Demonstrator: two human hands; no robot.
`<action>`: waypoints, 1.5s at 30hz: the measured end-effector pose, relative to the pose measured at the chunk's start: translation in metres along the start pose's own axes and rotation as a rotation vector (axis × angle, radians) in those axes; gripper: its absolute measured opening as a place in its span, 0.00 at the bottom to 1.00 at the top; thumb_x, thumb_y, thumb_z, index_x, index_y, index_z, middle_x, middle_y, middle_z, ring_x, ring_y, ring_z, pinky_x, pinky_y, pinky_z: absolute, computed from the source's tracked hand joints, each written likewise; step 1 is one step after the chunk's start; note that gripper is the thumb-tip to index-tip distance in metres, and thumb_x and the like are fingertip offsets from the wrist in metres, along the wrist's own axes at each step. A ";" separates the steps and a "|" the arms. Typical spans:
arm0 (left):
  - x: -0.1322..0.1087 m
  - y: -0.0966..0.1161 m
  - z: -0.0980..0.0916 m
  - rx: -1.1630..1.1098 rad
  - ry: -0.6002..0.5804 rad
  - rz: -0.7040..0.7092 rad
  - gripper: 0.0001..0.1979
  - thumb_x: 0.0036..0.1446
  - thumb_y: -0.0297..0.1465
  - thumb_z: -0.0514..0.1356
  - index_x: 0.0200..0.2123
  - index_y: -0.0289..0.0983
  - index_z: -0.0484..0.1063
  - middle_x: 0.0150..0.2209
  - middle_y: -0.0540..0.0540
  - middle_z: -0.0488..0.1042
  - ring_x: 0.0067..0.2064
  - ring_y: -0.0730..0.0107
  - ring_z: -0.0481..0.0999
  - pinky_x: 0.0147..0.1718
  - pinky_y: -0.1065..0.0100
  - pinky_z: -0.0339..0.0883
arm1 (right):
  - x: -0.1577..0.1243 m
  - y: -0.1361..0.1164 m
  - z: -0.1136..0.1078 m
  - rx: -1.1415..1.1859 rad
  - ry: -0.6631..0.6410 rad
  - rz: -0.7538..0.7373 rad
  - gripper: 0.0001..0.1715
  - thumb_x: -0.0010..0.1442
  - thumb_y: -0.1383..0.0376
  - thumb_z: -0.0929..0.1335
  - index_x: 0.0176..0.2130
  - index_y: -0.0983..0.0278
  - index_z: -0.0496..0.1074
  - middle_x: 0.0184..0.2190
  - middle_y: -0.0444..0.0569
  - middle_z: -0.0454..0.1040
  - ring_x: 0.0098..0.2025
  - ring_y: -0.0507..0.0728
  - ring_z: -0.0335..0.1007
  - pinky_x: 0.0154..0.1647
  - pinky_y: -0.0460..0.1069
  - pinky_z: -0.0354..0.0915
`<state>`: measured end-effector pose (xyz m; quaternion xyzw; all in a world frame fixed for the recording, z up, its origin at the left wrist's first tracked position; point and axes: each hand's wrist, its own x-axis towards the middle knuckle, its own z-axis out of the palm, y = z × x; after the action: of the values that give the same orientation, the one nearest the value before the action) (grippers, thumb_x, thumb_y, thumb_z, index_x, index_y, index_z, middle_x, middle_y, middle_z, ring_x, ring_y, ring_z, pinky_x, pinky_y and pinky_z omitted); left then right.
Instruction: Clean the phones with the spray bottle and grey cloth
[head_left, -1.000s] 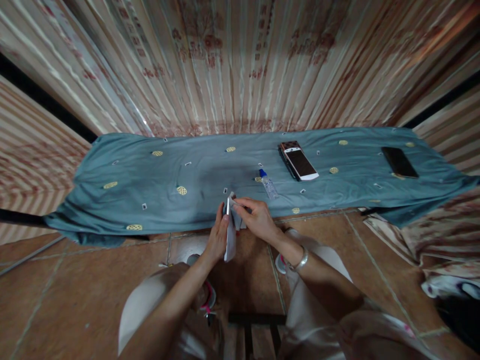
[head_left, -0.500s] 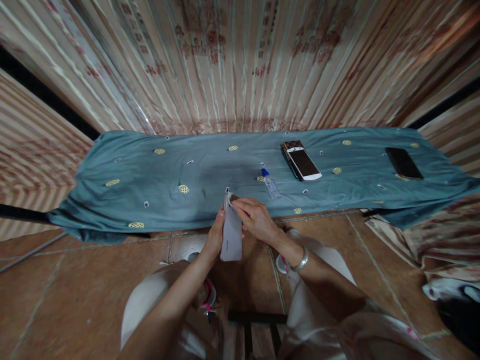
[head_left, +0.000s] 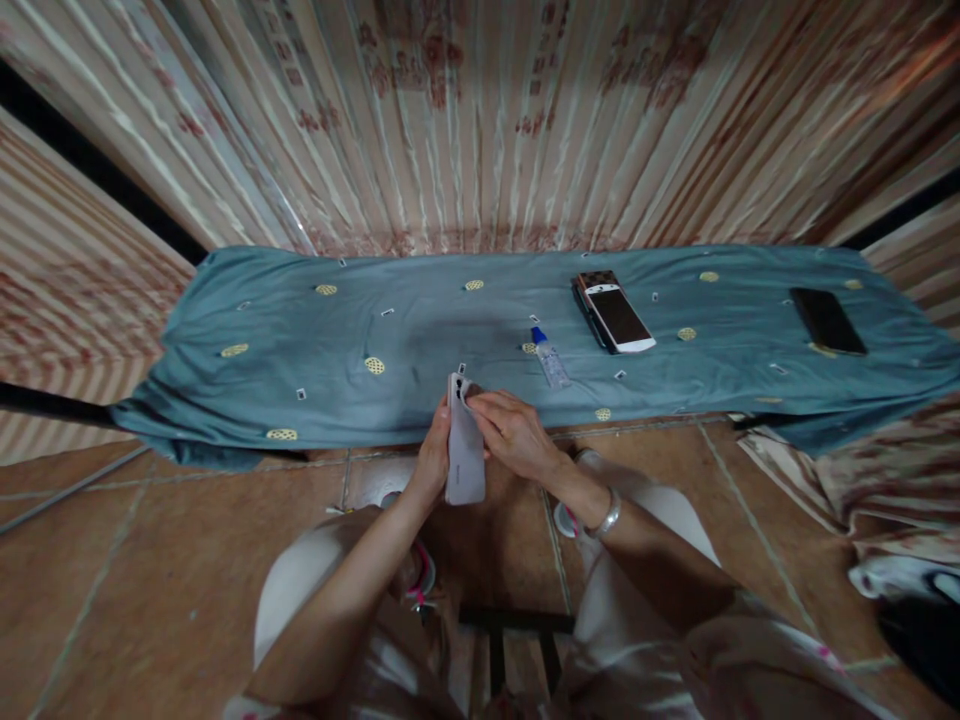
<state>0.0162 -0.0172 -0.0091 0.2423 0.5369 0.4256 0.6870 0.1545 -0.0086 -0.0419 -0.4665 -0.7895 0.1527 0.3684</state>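
A pale silver-grey phone (head_left: 466,460) is held upright over the near edge of the blue cloth, its back with the camera spot facing me. My left hand (head_left: 433,455) grips its left side. My right hand (head_left: 514,430) pinches at the upper right part of the phone, near the camera; whether a cloth or a cover lies under the fingertips is too small to tell. Beyond my right hand lies a small clear bottle with a blue cap (head_left: 551,362). Further right, a white phone (head_left: 619,318) rests against a dark, brown-topped item (head_left: 589,312).
The blue patterned cloth (head_left: 420,300) covers a long low table. A black phone (head_left: 828,321) lies at its right end. Striped curtains (head_left: 465,130) hang behind, with black bars at both sides. My knees and a tiled floor (head_left: 187,570) are below.
The camera spot on the phone's back shows more plainly. My right hand still pinches near the phone's top. The whole view has shifted slightly, with the table higher and further right.
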 end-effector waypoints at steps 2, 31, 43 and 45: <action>0.001 -0.002 -0.001 0.025 0.022 0.026 0.22 0.68 0.32 0.50 0.61 0.35 0.66 0.35 0.47 0.81 0.31 0.71 0.79 0.35 0.71 0.75 | 0.000 -0.002 0.000 -0.010 0.003 -0.009 0.17 0.68 0.69 0.59 0.47 0.63 0.75 0.41 0.52 0.78 0.45 0.58 0.73 0.50 0.53 0.69; 0.005 -0.006 -0.008 0.097 0.004 0.052 0.25 0.66 0.41 0.52 0.61 0.35 0.66 0.41 0.43 0.81 0.38 0.63 0.81 0.37 0.65 0.77 | 0.004 0.002 0.001 -0.057 -0.024 0.057 0.18 0.67 0.71 0.60 0.48 0.65 0.75 0.43 0.55 0.78 0.46 0.60 0.73 0.50 0.55 0.70; 0.015 -0.009 -0.013 0.202 -0.008 0.302 0.20 0.67 0.35 0.50 0.57 0.36 0.71 0.62 0.45 0.69 0.67 0.63 0.61 0.66 0.64 0.51 | 0.001 -0.011 0.002 -0.041 -0.006 -0.030 0.17 0.67 0.70 0.59 0.48 0.64 0.75 0.42 0.54 0.77 0.43 0.59 0.72 0.48 0.55 0.70; 0.017 -0.012 -0.013 0.227 -0.009 0.306 0.21 0.67 0.35 0.49 0.58 0.35 0.69 0.63 0.44 0.69 0.67 0.63 0.61 0.67 0.63 0.49 | 0.002 -0.013 0.001 -0.024 0.004 -0.023 0.18 0.67 0.70 0.59 0.49 0.63 0.75 0.42 0.54 0.77 0.44 0.59 0.72 0.49 0.54 0.70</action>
<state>0.0087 -0.0106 -0.0322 0.3990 0.5350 0.4607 0.5850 0.1452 -0.0138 -0.0345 -0.4622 -0.7957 0.1382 0.3662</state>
